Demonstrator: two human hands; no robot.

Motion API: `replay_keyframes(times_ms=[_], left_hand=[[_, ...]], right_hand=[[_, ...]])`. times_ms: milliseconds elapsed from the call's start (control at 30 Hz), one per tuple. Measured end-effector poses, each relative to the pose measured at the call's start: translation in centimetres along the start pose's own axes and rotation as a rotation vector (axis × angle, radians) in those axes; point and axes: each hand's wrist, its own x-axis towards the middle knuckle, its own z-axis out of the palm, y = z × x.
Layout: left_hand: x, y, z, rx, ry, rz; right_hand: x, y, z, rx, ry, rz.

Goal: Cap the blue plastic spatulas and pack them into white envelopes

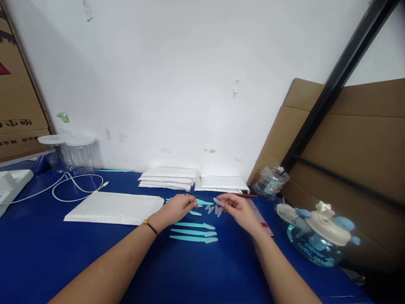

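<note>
Blue cloth covers the table (pixel 47 253), which stands against a white wall. From the head view, the left hand (pixel 177 209) has its fingers curled around a teal stick (pixel 202 202) (the grip is partly hidden). The right hand (pixel 238 209) pinches a small clear cap (pixel 217 201) between its fingertips. Three teal razors (pixel 194 232) lie in a row just below both hands, with loose caps (pixel 213 209) between them.
</note>
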Motion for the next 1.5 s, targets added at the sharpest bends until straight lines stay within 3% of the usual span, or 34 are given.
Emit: replay_keyframes(times_ms=[333, 600, 800, 1000, 1100, 1500], left_hand=[[-0.1, 0.1, -0.1, 0.001, 0.011, -0.001], [-0.1, 0.2, -0.1, -0.011, 0.016, -0.009], [-0.1, 0.1, -0.1, -0.021, 0.017, -0.015], [0.0, -0.1, 0.1, -0.001, 0.013, -0.012], [0.0, -0.2, 0.1, -0.009, 0.013, -0.009], [0.0, 0.0, 0.9, 0.088, -0.04, 0.039]], right_hand=[[0.1, 0.7, -0.3, 0.3, -0.031, 0.081], [0.3, 0.8, -1.0, -0.11, -0.003, -0.011], [0.3, 0.9, -1.0, -0.158, -0.063, -0.063], [0.1, 0.6, -0.4, -0.112, -0.036, -0.024], [0.1, 0.6, -0.5, -0.159, -0.035, -0.075], [-0.1, 1.0, 0.3, -0.273, -0.144, -0.144]])
